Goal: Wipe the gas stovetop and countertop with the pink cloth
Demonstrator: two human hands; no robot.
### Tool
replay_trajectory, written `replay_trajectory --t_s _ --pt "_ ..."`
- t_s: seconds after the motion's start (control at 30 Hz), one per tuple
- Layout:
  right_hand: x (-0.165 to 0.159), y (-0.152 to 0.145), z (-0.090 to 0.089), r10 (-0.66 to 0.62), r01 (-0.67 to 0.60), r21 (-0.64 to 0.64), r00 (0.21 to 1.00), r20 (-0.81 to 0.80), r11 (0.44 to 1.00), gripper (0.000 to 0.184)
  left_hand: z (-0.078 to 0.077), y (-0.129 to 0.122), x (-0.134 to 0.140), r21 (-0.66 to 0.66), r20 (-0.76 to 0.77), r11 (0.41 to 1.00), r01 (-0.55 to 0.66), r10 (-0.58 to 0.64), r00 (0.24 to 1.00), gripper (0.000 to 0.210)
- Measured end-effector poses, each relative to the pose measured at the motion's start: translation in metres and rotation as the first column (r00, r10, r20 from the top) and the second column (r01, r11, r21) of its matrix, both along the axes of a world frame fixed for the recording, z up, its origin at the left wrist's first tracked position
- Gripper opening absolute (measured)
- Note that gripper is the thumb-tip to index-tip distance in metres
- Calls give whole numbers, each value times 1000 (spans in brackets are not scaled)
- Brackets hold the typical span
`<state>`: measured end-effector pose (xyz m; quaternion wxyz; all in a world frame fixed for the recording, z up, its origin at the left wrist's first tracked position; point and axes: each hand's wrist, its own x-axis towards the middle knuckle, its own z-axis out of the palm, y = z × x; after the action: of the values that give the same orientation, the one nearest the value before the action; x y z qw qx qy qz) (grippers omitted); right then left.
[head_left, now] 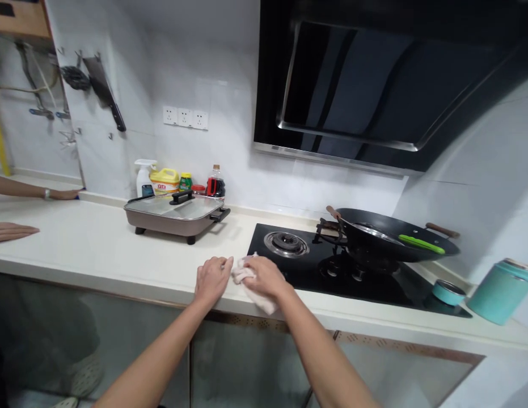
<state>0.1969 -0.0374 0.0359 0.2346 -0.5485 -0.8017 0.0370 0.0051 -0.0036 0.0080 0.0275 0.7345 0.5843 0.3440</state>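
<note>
The right hand's [266,276] fingers are gripping a crumpled pale cloth [264,302] at the surface's [97,226] front edge.

The cloth is lying just beside the gas hob's [317,269] left end, its loose end draping over the edge; the left hand [212,279] is resting close against it with fingers curling, though whether they are pinching it I cannot tell. Farther out, a lidded electric skillet [161,222] is standing to the left, with a spray bottle [143,180] and a yellow jug [165,179] lining up behind it. To the right, a wok [383,249] is sitting over the hob and holding a green-handled utensil [421,244], while a turquoise canister [502,292] is standing beyond. At far left, another person's hands [12,231] are resting on the surface.
</note>
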Motion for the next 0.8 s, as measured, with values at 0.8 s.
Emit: replay_trajectory --t_s 0.8 --pt "16 -34 -9 2 -204 -320 846 -533 925 33 -4 -8 6 8 62 997 -79 78 995 42"
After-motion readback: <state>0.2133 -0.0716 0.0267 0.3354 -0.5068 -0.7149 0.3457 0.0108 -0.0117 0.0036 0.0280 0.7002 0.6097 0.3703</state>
